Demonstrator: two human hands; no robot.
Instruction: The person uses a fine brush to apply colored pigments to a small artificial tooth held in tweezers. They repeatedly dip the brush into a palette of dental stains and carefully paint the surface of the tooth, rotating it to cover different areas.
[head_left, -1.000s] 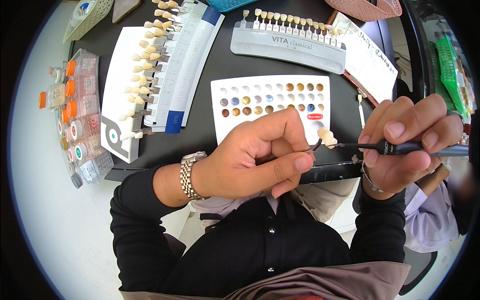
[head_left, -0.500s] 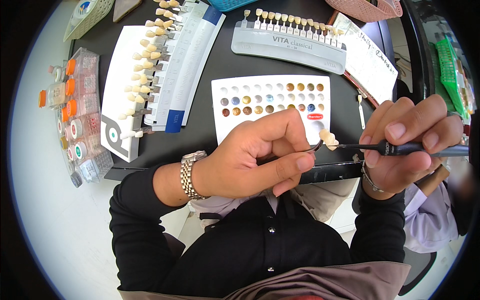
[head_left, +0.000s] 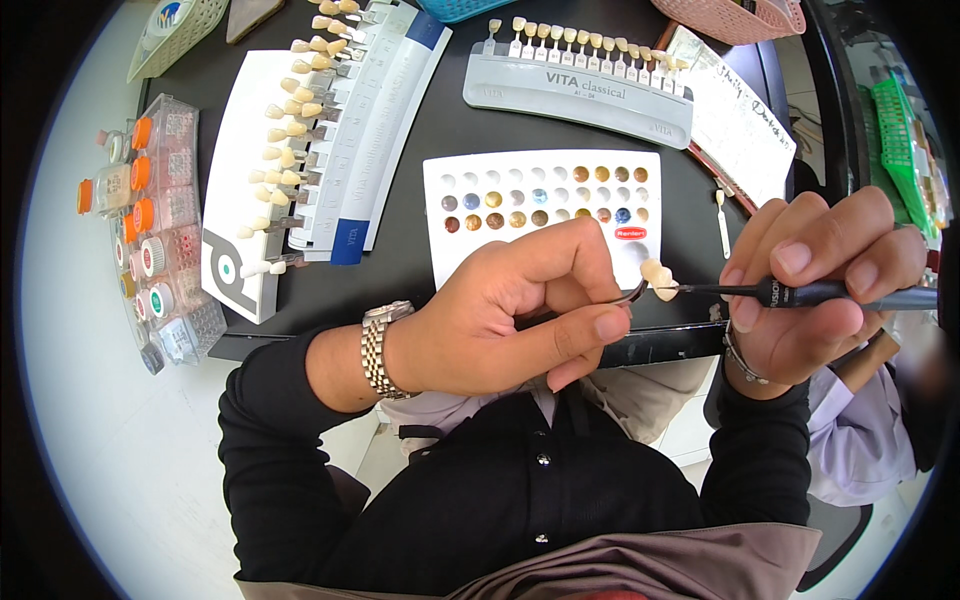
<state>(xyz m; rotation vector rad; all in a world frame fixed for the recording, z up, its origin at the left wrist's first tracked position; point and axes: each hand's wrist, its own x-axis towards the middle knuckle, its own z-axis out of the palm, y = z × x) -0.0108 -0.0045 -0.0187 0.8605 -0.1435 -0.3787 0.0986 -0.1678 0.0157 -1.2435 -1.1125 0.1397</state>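
My left hand [head_left: 500, 320] pinches a thin, curved metal instrument [head_left: 633, 293], probably tweezers, most of it hidden in my fingers. At its tip sits a small cream-coloured dental bridge [head_left: 657, 278] with tooth-shaped units. Opposite, my right hand [head_left: 815, 265] is closed on a fine brush [head_left: 790, 294] with a black handle. The thin tip of this brush meets the right side of the bridge. Beneath and beyond my hands lies a white palette [head_left: 470, 250] with rows of pale, brown, blue and red stain wells.
Tooth shade guides stand on the black table, one grey [head_left: 520, 92] at the back and a taller white-blue one [head_left: 365, 150] at left. A written sheet [head_left: 745, 125] and single shade tab [head_left: 721, 225] lie at right. Bottles fill a clear rack [head_left: 180, 150]. Another person's sleeve [head_left: 850, 440] shows at right.
The bridge has turned slightly at the instrument's tip. My right hand and the brush have shifted very little; my left hand stays in place.
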